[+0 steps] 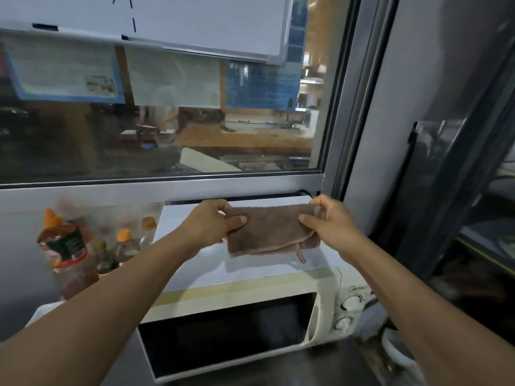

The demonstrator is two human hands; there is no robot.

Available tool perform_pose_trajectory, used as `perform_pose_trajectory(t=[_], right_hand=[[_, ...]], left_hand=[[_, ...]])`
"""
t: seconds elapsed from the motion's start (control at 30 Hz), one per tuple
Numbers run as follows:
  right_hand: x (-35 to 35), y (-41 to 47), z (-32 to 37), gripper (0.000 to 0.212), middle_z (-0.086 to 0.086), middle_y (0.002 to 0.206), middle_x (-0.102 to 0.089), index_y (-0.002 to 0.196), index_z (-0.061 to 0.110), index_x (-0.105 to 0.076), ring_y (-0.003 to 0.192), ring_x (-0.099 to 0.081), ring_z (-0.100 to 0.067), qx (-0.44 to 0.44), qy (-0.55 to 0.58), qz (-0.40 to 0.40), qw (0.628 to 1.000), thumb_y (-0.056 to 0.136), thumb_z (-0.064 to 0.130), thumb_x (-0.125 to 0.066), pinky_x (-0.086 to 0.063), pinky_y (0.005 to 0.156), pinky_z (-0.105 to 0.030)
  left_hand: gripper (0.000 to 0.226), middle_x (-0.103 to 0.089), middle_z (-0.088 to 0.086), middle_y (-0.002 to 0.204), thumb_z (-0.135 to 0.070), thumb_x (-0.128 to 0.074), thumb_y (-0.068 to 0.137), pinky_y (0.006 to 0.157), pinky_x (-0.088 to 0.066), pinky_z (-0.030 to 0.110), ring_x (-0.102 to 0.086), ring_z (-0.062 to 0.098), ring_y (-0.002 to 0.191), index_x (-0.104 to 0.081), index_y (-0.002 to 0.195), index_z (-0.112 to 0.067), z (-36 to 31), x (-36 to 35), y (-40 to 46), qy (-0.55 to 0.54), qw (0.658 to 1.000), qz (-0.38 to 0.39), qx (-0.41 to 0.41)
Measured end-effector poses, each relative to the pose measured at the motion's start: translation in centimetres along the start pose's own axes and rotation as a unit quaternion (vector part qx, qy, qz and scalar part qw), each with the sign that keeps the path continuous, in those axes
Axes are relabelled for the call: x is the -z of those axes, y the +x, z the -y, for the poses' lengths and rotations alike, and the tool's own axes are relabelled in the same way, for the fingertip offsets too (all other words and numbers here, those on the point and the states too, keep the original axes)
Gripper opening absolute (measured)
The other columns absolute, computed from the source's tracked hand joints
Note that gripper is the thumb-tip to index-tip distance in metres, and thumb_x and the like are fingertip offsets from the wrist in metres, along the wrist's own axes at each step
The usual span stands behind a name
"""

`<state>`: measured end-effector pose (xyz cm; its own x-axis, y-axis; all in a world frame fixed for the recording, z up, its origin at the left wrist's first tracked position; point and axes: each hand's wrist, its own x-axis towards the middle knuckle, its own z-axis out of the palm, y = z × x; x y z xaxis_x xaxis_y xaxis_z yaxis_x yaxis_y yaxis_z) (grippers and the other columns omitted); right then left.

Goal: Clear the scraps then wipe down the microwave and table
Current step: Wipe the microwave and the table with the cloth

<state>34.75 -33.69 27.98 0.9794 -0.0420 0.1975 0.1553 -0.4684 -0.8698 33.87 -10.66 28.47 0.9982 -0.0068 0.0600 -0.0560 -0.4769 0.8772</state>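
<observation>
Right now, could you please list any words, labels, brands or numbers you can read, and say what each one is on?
None can be read.
Microwave: small logo above the dials, blurred.
Sauce bottle: label blurred.
Papers and blue poster on the window: print too small.
Whiteboard: only black strokes, no legible words.

One microwave [239, 310], one brown cloth [270, 232], two hands, about five bottles [62, 243], one whiteboard [195, 20].
</observation>
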Motion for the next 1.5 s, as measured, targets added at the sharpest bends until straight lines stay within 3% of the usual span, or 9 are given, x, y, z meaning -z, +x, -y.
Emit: perform_pose_trajectory(t=[0.17, 0.43, 0.6, 0.8, 0.97, 1.13, 1.27, 1.37, 1.5], right_hand=[[1.9, 2.0, -2.2, 0.023, 0.0, 0.095, -0.056, 0.1, 0.019, -0.055, 0.085, -0.056, -0.019, -0.025, -0.076, -0.108, 0.991, 0.083, 0.024, -0.07, -0.054, 0.077, -0.042], [2.3, 9.7, -5.8, 0.013, -0.007, 0.09, -0.058, 0.092, 0.009, -0.056, 0.087, -0.056, -0.026, -0.063, -0.145, -0.106, 0.982, 0.086, 0.017, -0.063, -0.042, 0.07, -0.03], [-1.0, 10.8, -7.2, 0.04, -0.014, 0.127, -0.044, 0.123, 0.014, -0.051, 0.117, -0.044, -0.033, -0.015, -0.312, -0.085, 0.946, 0.089, 0.033, -0.057, -0.041, 0.094, -0.04], [-7.1, 9.4, -8.4, 0.064, -0.013, 0.127, -0.04, 0.122, 0.011, -0.046, 0.122, -0.034, -0.036, -0.005, -0.422, 0.021, 0.906, 0.087, 0.064, -0.039, -0.025, 0.104, -0.05], [-3.5, 11.9, -10.6, 0.064, -0.008, 0.127, -0.032, 0.129, 0.012, -0.035, 0.121, -0.035, -0.026, 0.056, -0.31, 0.073, 0.946, 0.085, 0.054, -0.055, -0.03, 0.102, -0.034], [-0.7, 14.9, -10.4, 0.061, -0.007, 0.122, -0.038, 0.117, 0.009, -0.04, 0.109, -0.047, -0.027, 0.082, -0.329, 0.111, 0.934, 0.081, 0.051, -0.064, -0.043, 0.089, -0.038], [-2.7, 14.7, -10.3, 0.05, -0.01, 0.123, -0.04, 0.108, 0.007, -0.052, 0.115, -0.038, -0.027, 0.037, -0.385, 0.03, 0.922, 0.082, 0.049, -0.058, -0.036, 0.097, -0.038], [-4.5, 14.2, -10.1, 0.068, -0.019, 0.144, -0.029, 0.136, -0.002, -0.033, 0.134, -0.025, -0.032, -0.052, -0.314, 0.03, 0.948, 0.09, 0.047, -0.047, -0.023, 0.112, -0.045], [-4.5, 14.1, -11.2, 0.059, -0.016, 0.147, -0.028, 0.14, -0.002, -0.026, 0.14, -0.017, -0.029, -0.016, -0.356, 0.014, 0.934, 0.095, 0.032, -0.045, -0.012, 0.117, -0.041]], left_hand=[[0.012, -0.066, 0.007, 0.077, -0.017, -0.067, 0.086, 0.056, -0.055, 0.026, -0.061, 0.018, 0.063, -0.057, 0.086, -0.012, -0.5, -3.0, 1.3, -0.068, 0.994, 0.073, 0.042], [0.032, -0.064, 0.005, 0.084, -0.007, -0.069, 0.083, 0.053, -0.052, 0.021, -0.063, 0.014, 0.065, -0.055, 0.112, -0.01, -0.4, -8.0, 6.6, -0.039, 0.993, 0.087, 0.075], [0.044, -0.052, 0.004, 0.134, -0.021, -0.063, 0.088, 0.084, -0.042, 0.022, -0.056, 0.022, 0.112, -0.049, 0.13, -0.019, 1.7, -9.2, 9.8, 0.235, 0.972, 0.033, 0.001], [0.038, -0.049, 0.005, 0.136, -0.019, -0.051, 0.093, 0.101, -0.043, 0.04, -0.052, 0.026, 0.117, -0.048, 0.131, -0.022, 3.5, -8.9, 13.3, 0.319, 0.947, 0.021, 0.0], [0.039, -0.049, 0.004, 0.137, -0.024, -0.054, 0.091, 0.102, -0.042, 0.044, -0.049, 0.026, 0.121, -0.05, 0.13, -0.023, 4.1, -9.4, 15.6, 0.339, 0.94, 0.025, 0.01], [0.041, -0.048, 0.004, 0.138, -0.025, -0.056, 0.09, 0.102, -0.041, 0.046, -0.047, 0.027, 0.123, -0.049, 0.131, -0.023, 4.4, -10.4, 16.4, 0.348, 0.937, 0.026, 0.01], [0.043, -0.045, 0.003, 0.141, -0.027, -0.056, 0.09, 0.104, -0.038, 0.046, -0.042, 0.027, 0.128, -0.047, 0.132, -0.024, 4.8, -10.3, 17.0, 0.385, 0.923, 0.014, -0.006], [0.043, -0.043, 0.003, 0.143, -0.028, -0.055, 0.09, 0.104, -0.037, 0.047, -0.039, 0.028, 0.13, -0.047, 0.132, -0.024, 4.8, -10.4, 17.5, 0.391, 0.92, 0.026, -0.002], [0.042, -0.04, 0.001, 0.145, -0.029, -0.052, 0.092, 0.103, -0.034, 0.045, -0.035, 0.028, 0.132, -0.045, 0.134, -0.026, 5.2, -10.5, 18.1, 0.402, 0.915, 0.031, -0.01]])
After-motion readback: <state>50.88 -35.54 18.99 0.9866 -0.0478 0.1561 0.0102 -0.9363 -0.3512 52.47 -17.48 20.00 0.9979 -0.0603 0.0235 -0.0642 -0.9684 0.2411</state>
